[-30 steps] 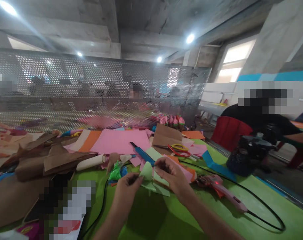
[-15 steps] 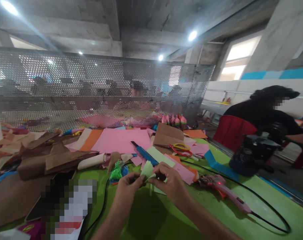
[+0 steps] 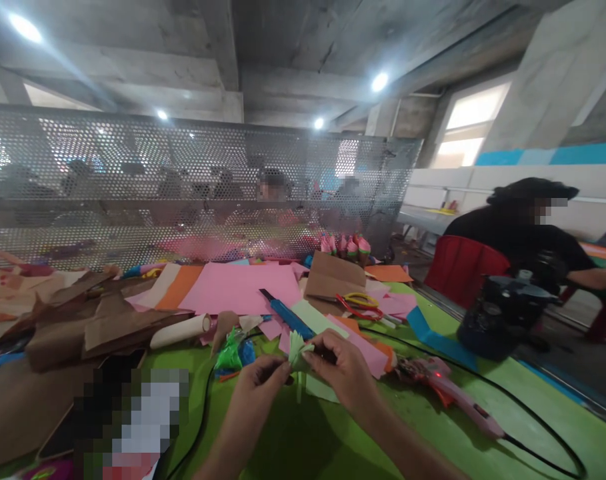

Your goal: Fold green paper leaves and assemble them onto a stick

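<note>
Between my two hands is a small pale green paper piece (image 3: 296, 348), fringed along its top, with a thin pale green stem hanging below it. My left hand (image 3: 263, 381) pinches it from the left with thumb and forefinger. From the right, the fingertips of my right hand (image 3: 339, 363) press on its other side. Just beyond lies a blue utility knife (image 3: 289, 317), its dark blade pointing away to the left. A pale green paper sheet (image 3: 310, 319) lies beside the knife. Left of my hands sits a crumpled green and blue plastic bundle (image 3: 233, 353).
A pink hot glue gun (image 3: 457, 397) with a red light and black cord lies at right on the green table (image 3: 407, 433). Scissors (image 3: 357, 303), pink paper (image 3: 240, 287) and brown paper (image 3: 57, 333) lie behind. A co-worker (image 3: 513, 220) sits beyond a black bin (image 3: 500, 320).
My right fingers have shifted up and around the paper piece, which now looks more gathered and upright. The whole view has tilted slightly, with the table things a little lower.
</note>
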